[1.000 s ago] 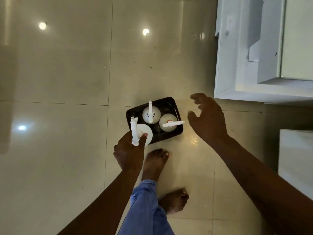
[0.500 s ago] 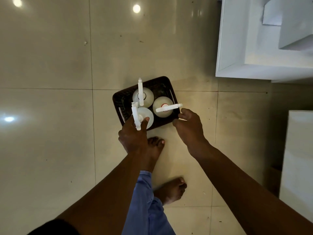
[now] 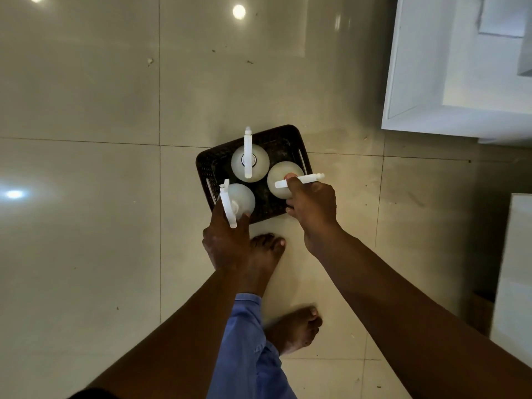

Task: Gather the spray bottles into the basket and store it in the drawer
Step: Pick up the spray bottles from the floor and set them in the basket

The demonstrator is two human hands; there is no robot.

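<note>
Head view: we look down at a dark basket (image 3: 290, 136) on the tiled floor (image 3: 86, 110).
Bottles: three spray bottles (image 3: 250, 164) stand inside.
Left hand (image 3: 226, 243): our fingers hold the 7 o'clock bottle (image 3: 240, 198).
Right hand (image 3: 313, 207): fingers closed around the 3 o'clock bottle (image 3: 280, 180).
Cabinet (image 3: 431, 82): white, at 2 o'clock.

Dim, warm room light, sharp overall.
Ceiling lamps glare off the glossy floor (image 3: 86, 226); wide-angle bending at edges; white cabinet (image 3: 460, 67) brightest.
</note>
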